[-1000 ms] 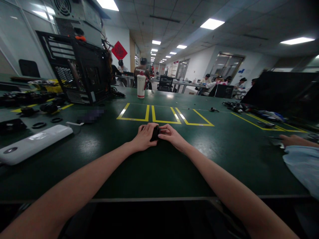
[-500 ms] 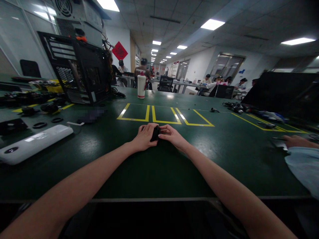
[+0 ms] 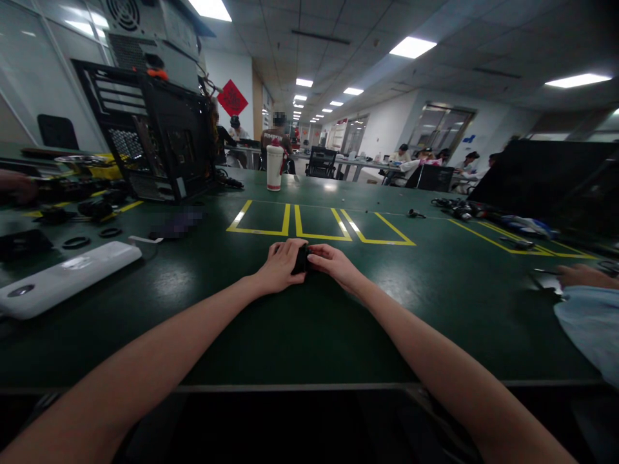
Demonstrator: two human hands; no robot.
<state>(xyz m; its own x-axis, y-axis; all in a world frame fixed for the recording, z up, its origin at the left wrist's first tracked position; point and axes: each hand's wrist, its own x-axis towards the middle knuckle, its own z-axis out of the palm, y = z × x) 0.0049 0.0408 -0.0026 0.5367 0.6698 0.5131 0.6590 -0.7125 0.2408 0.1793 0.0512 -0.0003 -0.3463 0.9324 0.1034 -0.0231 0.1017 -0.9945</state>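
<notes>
A small black object (image 3: 300, 259) rests between my hands on the green table (image 3: 285, 335), just in front of the yellow tape outlines (image 3: 323, 238). My left hand (image 3: 282, 266) is wrapped over its left side, thumb toward the front. At its right side, my right hand (image 3: 333, 264) has thumb and fingers drawn together at the object's edge. What the right fingertips pinch, if anything, is too small to name. The fingers partly hide the object, so its kind is unclear.
A white elongated device (image 3: 72, 278) lies left, near black rings and parts. A black computer case (image 3: 164, 135) stands behind it, beside a white cup (image 3: 274, 169). Another person's hand (image 3: 587, 277) holds something at the right; another hand (image 3: 17, 187) shows far left. Cables lie back right.
Another person's hand has appeared at the far left edge. The item at the right-hand person's fingers has tilted slightly. My right fingers have shifted slightly; my left hand stays in place.
</notes>
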